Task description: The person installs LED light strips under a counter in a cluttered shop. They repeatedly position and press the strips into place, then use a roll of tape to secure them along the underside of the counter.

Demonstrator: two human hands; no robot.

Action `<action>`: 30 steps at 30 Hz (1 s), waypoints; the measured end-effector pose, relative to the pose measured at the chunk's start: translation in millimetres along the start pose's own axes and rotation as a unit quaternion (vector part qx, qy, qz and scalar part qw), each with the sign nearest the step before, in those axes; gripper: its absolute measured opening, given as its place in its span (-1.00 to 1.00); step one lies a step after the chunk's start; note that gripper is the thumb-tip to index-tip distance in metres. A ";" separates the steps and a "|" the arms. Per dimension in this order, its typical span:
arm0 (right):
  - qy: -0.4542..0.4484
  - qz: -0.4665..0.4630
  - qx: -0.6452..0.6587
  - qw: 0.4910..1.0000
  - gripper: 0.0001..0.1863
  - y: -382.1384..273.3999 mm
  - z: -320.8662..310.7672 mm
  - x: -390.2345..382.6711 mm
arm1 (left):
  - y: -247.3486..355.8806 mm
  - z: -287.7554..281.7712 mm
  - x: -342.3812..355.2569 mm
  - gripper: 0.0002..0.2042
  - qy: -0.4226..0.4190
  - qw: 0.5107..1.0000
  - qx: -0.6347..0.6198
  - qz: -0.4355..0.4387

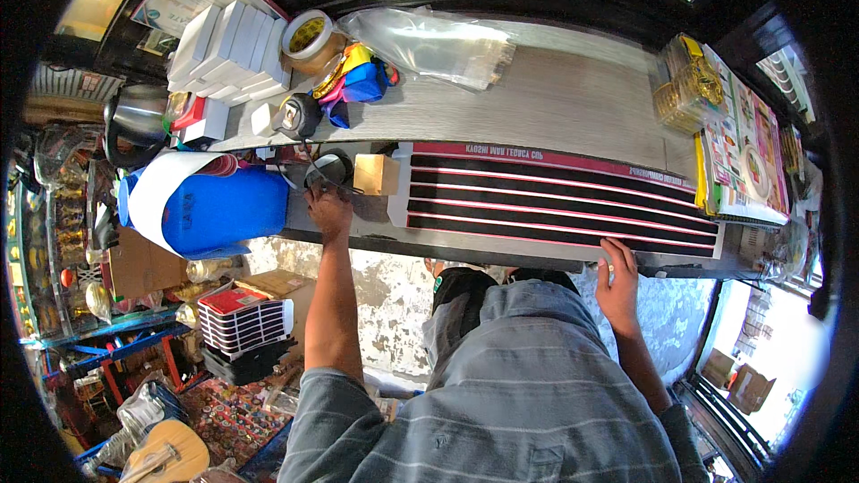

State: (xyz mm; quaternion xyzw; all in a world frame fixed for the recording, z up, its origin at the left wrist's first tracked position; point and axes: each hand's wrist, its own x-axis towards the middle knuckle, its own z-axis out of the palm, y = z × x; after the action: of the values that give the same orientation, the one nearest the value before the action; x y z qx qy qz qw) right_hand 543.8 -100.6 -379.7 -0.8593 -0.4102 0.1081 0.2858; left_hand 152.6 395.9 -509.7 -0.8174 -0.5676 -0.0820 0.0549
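Note:
My left hand (329, 207) reaches over the counter's front, its fingers curled at a dark, rounded object (333, 170) with a thin dark piece beside it. What the fingers hold is too small to make out. A wooden block (376, 174) stands just to the right of this hand. A long printed sheet with black bands, thin pale and red lines and a dark red top strip (537, 206) lies flat along the counter. My right hand (617, 275) rests at the sheet's front edge, with its fingers stretched out and nothing in them.
A blue bin (224, 206) with a curled white sheet stands left. On the raised shelf (582, 89) are white boxes (228, 45), a tape roll (309, 36), colourful ribbons (358, 80), clear plastic bags (429, 40) and stacked papers (747, 134). Striped pieces (242, 322) are stacked lower left.

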 end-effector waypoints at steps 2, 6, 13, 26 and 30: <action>0.005 0.017 0.005 1.000 -0.63 -7.0 0.1 -6.1 | -1.1 1.8 2.4 -0.64 -0.010 1.000 -0.012 -0.024; 0.020 0.022 0.020 0.999 -0.63 -14.4 0.8 -13.3 | -6.6 -16.9 -0.9 -0.79 0.117 0.977 -0.164 -0.075; -0.020 0.016 0.042 0.999 -0.64 -3.3 -3.5 -20.7 | 11.5 -113.8 -42.5 -0.74 0.157 0.919 -0.287 -0.219; -0.217 -0.065 0.163 0.960 -0.70 4.4 -17.5 4.5 | 135.0 -293.2 -177.3 -0.88 0.187 0.820 -0.508 -0.186; -0.335 -0.061 0.237 0.910 -0.61 -22.5 -24.5 16.3 | 155.8 -355.9 -208.0 -0.88 0.116 0.739 -0.651 -0.129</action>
State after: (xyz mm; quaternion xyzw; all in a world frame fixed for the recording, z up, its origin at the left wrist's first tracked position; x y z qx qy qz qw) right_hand 550.0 -86.6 -345.9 -0.6528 -0.4954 0.4665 0.3330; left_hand 201.9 85.3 -201.0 -0.5570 -0.4648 -0.5323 -0.4365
